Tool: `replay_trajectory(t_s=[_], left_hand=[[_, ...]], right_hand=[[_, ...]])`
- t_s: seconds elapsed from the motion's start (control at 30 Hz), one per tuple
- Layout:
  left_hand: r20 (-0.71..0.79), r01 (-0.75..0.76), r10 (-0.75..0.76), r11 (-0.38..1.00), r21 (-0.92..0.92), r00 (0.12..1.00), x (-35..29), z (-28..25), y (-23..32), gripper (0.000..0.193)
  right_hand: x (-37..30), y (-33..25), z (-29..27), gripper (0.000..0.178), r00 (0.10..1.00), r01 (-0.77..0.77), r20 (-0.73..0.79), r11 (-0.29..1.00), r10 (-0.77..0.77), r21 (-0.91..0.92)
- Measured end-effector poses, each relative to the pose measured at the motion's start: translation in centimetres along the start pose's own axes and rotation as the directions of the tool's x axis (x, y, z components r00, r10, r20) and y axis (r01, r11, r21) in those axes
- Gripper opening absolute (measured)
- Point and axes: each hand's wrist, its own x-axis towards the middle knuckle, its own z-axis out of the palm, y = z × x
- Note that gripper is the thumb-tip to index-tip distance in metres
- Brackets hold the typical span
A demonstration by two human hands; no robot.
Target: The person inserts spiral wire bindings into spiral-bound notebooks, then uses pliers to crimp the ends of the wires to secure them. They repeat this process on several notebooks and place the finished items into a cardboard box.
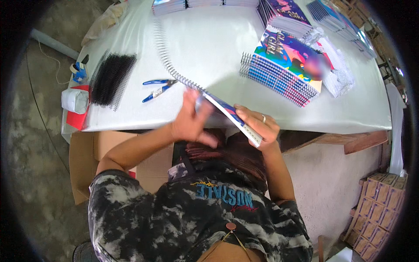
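Observation:
Gripped along its right end by my right hand (262, 126), a notebook (227, 109) tilts at the table's near edge, its pages edge-on with punched holes showing. A long dark spiral coil (162, 52) runs from the notebook's far left end and curves away over the table. Beside that end is my left hand (191, 118), slightly blurred, its fingers stretched and apart; whether a fingertip touches the coil I cannot tell. Blue-handled cutting pliers (157, 88) lie spread on the tabletop, left of the coil.
A bundle of black spiral coils (112, 81) lies on the white-covered table (209, 35), near a blue tape dispenser (79, 72). To the right stands a stack of spiral-bound notebooks (283, 74). More notebook stacks (170, 6) line the far side. An open cardboard box (83, 161) sits below.

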Motion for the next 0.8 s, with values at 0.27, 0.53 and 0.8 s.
replay_trajectory(t_s=[0.27, 0.53, 0.8], left_hand=[[-0.148, 0.054, -0.044, 0.996, 0.068, 0.988, 4.0, -0.3, -0.6, 0.098], [-0.272, 0.011, 0.056, 0.971, 0.239, 0.961, 7.2, -1.0, -2.7, 0.118], [-0.177, -0.145, 0.127, 0.985, -0.093, 0.976, 4.1, 0.3, 1.6, 0.098]], right_hand=[[-0.4, -0.4, -0.2, 0.028, 0.999, -0.034, 0.026, 0.998, 0.036, -0.059], [-0.1, -1.2, -0.2, 0.024, 0.997, -0.051, 0.052, 0.991, 0.057, -0.12], [-0.3, -1.5, -0.1, 0.028, 0.994, 0.014, 0.112, 0.988, 0.004, -0.154]])
